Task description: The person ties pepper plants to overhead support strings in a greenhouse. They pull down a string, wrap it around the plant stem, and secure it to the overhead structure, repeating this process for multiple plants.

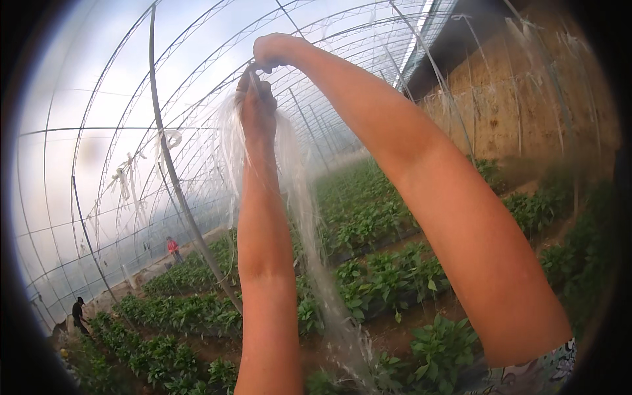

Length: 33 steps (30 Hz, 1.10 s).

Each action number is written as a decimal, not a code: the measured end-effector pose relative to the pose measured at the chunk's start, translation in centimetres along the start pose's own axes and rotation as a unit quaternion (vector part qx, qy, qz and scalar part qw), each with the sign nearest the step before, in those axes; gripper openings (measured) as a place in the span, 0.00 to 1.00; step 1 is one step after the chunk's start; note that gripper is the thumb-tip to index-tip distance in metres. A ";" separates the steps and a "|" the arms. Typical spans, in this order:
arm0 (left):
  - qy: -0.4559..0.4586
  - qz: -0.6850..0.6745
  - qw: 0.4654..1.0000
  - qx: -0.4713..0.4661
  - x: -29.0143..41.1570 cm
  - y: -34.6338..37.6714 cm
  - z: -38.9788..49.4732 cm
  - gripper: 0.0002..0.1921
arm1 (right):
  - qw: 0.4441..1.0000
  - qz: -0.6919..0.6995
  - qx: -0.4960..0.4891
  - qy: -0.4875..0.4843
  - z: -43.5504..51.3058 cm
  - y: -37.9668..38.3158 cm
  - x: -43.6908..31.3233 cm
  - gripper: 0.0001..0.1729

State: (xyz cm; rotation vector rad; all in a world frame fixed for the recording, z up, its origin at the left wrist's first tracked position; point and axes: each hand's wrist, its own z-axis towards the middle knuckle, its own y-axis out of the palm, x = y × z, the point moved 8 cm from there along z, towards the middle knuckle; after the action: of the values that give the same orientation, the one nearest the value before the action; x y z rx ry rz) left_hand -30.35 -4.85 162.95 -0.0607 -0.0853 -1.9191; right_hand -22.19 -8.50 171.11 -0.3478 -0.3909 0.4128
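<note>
Both arms reach up towards the roof frame of a greenhouse. My left hand (257, 106) is closed around a bundle of white plastic twine (301, 187), whose strands hang down on both sides of the forearm, the longest towards the plants. Just above it, my right hand (276, 52) is bent over with its fingers close to the top of the left hand. A short piece of twine shows between the two hands. Whether the right fingers pinch a strand or a wire there is too small to tell.
Rows of leafy green plants (375, 276) grow below. A slanting metal pole (170, 163) stands at the left, with twine tied on it. Arched roof trusses run overhead. An earthen wall (503, 108) rises at the right. Two people (173, 248) are far off at the left.
</note>
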 end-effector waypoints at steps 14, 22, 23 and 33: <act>-0.123 0.078 0.989 0.009 3.8 -0.9 1.7 0.16 | 0.992 0.081 0.065 -0.065 1.5 1.1 0.9 0.11; 0.045 0.514 0.856 0.020 7.1 0.4 1.9 0.23 | 0.953 0.297 0.059 0.005 0.6 0.5 1.7 0.14; 0.043 0.528 0.848 0.016 7.2 0.4 2.2 0.24 | 0.960 0.276 0.052 -0.008 0.3 0.3 1.4 0.15; -0.143 0.370 0.917 0.053 6.1 -0.7 1.1 0.13 | 0.963 0.235 0.131 -0.032 0.3 -1.2 1.7 0.17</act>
State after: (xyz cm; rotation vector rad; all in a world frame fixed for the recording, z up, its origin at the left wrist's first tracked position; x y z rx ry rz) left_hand -33.12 -10.24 164.52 -0.2640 -0.3163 -1.1336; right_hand -20.48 -8.73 172.31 -0.1654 -0.3088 0.9343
